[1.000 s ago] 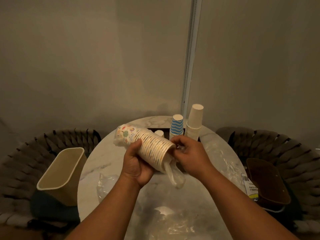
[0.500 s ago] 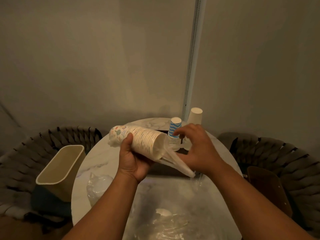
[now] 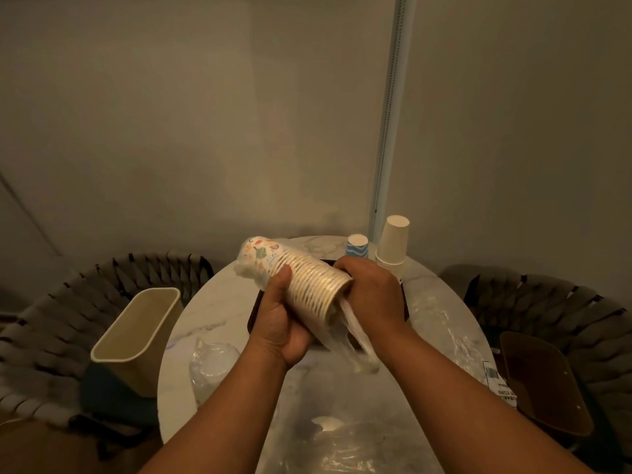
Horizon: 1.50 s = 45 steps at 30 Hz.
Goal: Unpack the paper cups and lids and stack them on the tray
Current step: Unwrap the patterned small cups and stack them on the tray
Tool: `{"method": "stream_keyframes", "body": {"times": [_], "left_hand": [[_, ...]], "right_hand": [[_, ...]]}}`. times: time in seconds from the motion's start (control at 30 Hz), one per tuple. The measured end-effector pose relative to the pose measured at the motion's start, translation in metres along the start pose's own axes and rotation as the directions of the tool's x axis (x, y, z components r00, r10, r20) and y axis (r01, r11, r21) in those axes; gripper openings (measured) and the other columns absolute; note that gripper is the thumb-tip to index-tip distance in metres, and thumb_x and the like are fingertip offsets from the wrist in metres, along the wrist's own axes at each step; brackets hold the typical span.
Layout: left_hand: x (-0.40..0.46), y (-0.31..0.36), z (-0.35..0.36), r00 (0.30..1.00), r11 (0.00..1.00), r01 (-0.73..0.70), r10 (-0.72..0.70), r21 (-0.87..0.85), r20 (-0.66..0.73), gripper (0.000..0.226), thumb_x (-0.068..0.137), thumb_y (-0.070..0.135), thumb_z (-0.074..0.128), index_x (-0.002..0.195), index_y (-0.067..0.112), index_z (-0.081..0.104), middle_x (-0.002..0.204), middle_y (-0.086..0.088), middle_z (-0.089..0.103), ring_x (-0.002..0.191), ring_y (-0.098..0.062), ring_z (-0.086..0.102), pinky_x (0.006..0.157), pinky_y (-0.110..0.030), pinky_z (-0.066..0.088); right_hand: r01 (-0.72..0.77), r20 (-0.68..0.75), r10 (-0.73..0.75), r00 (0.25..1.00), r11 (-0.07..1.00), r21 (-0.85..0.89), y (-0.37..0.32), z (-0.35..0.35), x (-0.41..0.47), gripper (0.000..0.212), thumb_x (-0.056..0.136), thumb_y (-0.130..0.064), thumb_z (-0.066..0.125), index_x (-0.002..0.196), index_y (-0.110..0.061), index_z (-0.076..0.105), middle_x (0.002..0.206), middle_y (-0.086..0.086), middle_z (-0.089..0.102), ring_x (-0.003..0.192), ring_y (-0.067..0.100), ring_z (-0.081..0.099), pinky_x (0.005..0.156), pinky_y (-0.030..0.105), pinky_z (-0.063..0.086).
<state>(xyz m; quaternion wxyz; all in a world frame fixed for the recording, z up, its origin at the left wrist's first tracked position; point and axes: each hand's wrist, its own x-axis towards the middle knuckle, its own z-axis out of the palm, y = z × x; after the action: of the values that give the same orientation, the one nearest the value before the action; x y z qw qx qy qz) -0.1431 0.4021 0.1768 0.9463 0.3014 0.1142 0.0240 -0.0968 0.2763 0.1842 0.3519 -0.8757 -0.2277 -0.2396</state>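
My left hand [image 3: 281, 323] grips a sleeve of patterned paper cups [image 3: 301, 277], held sideways above the table and partly covered by its clear plastic wrap [image 3: 355, 331]. My right hand [image 3: 371, 292] holds the open end of the stack, with the loose wrap hanging below it. A dark tray [image 3: 254, 313] lies behind my hands, mostly hidden. On its far side stand a blue wavy cup stack [image 3: 356, 246] and a plain white cup stack [image 3: 393, 244].
The round marble table [image 3: 212, 302] carries crumpled clear plastic bags [image 3: 212, 367]. A cream bin [image 3: 136, 336] sits on the left chair and a brown bin [image 3: 543, 381] on the right chair. A labelled wrapper [image 3: 499, 381] lies at the table's right edge.
My right hand moved back onto the open end of the cup stack after reaching toward the blue cups. The stack tilted slightly more upright and the wrap now hangs lower.
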Motion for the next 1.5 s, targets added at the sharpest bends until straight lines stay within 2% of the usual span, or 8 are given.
{"method": "stream_keyframes", "body": {"times": [0.2, 0.4, 0.63, 0.87, 1.0, 1.17, 1.37, 1.5], "left_hand": [[0.006, 0.013, -0.002, 0.997, 0.985, -0.078, 0.076, -0.154, -0.021, 0.06, 0.074, 0.041, 0.061, 0.128, 0.015, 0.056, 0.112, -0.015, 0.067, 0.111, -0.034, 0.06, 0.102, -0.062, 0.04], [0.003, 0.016, -0.003, 0.993, 0.983, -0.101, 0.09, -0.153, -0.076, 0.058, 0.074, 0.046, 0.063, 0.125, 0.02, 0.057, 0.105, -0.013, 0.07, 0.101, -0.034, 0.065, 0.064, -0.057, 0.056], [-0.001, 0.006, 0.008, 0.992, 0.992, -0.11, 0.106, -0.055, -0.071, 0.069, 0.075, 0.039, 0.068, 0.134, 0.009, 0.052, 0.12, -0.019, 0.067, 0.112, -0.033, 0.063, 0.095, -0.05, 0.05], [-0.004, -0.001, 0.018, 0.976, 0.886, -0.195, 0.217, 0.421, -0.004, 0.083, 0.063, 0.046, 0.082, 0.134, 0.017, 0.049, 0.122, -0.009, 0.067, 0.113, -0.029, 0.065, 0.094, -0.053, 0.052], [-0.008, 0.022, 0.007, 0.845, 0.725, -0.456, 0.534, 0.516, -0.003, 0.071, 0.076, 0.038, 0.07, 0.138, 0.02, 0.042, 0.118, -0.001, 0.064, 0.105, -0.014, 0.067, 0.084, -0.031, 0.058], [-0.011, 0.039, -0.003, 0.737, 0.475, -0.486, 0.674, 0.733, 0.051, 0.017, 0.091, 0.029, 0.061, 0.1, 0.016, 0.068, 0.095, 0.003, 0.071, 0.085, -0.001, 0.07, 0.067, -0.014, 0.054], [0.002, 0.051, -0.001, 0.706, 0.447, -0.4, 0.707, 0.8, -0.042, 0.021, 0.099, 0.035, 0.053, 0.082, 0.027, 0.064, 0.084, 0.006, 0.069, 0.08, -0.006, 0.068, 0.075, -0.028, 0.056], [0.009, 0.052, 0.006, 0.742, 0.553, -0.331, 0.653, 0.765, -0.151, 0.03, 0.1, 0.044, 0.047, 0.082, 0.025, 0.06, 0.084, 0.002, 0.066, 0.082, -0.014, 0.064, 0.087, -0.044, 0.056]], "right_hand": [[-0.021, -0.184, 0.054, 0.981, 0.984, 0.178, 0.007, -0.016, -0.007, 0.002, 0.086, -0.013, 0.069, 0.086, -0.015, 0.071, 0.078, -0.002, 0.07, 0.072, 0.014, 0.064, 0.066, 0.029, 0.05], [-0.142, 0.013, 0.144, 0.99, 0.958, 0.25, 0.024, -0.025, -0.011, 0.017, 0.086, -0.023, 0.071, 0.074, -0.012, 0.07, 0.071, 0.001, 0.068, 0.068, 0.015, 0.062, 0.065, 0.032, 0.049], [-0.024, 0.029, 0.016, 0.999, 0.95, 0.311, 0.004, -0.018, -0.019, 0.058, 0.071, -0.066, 0.057, 0.095, -0.016, 0.076, 0.091, 0.004, 0.074, 0.085, 0.018, 0.068, 0.075, 0.024, 0.05], [-0.513, 0.473, 0.259, 0.842, 0.114, 0.851, -0.01, -0.013, -0.02, 0.079, 0.045, -0.061, 0.086, 0.111, -0.026, 0.063, 0.108, -0.002, 0.073, 0.103, 0.021, 0.068, 0.083, 0.034, 0.057], [-0.535, 0.538, 0.244, 0.807, -0.085, 0.841, 0.005, -0.012, -0.019, 0.095, 0.044, -0.053, 0.091, 0.126, -0.019, 0.057, 0.127, 0.013, 0.063, 0.118, 0.034, 0.059, 0.097, 0.055, 0.047], [-0.534, 0.549, 0.183, 0.816, -0.128, 0.836, 0.019, -0.008, -0.023, 0.073, 0.057, -0.046, 0.088, 0.121, -0.021, 0.064, 0.129, 0.015, 0.061, 0.118, 0.032, 0.06, 0.096, 0.049, 0.05], [-0.527, 0.511, 0.311, 0.802, -0.036, 0.849, 0.027, -0.007, -0.027, 0.041, 0.074, -0.028, 0.076, 0.113, -0.018, 0.067, 0.119, 0.012, 0.068, 0.114, 0.032, 0.061, 0.104, 0.051, 0.043], [-0.521, 0.478, 0.399, 0.783, 0.001, 0.853, 0.038, 0.002, -0.031, 0.068, 0.065, -0.021, 0.082, 0.127, -0.009, 0.058, 0.12, 0.011, 0.067, 0.113, 0.028, 0.062, 0.099, 0.044, 0.048]]}}
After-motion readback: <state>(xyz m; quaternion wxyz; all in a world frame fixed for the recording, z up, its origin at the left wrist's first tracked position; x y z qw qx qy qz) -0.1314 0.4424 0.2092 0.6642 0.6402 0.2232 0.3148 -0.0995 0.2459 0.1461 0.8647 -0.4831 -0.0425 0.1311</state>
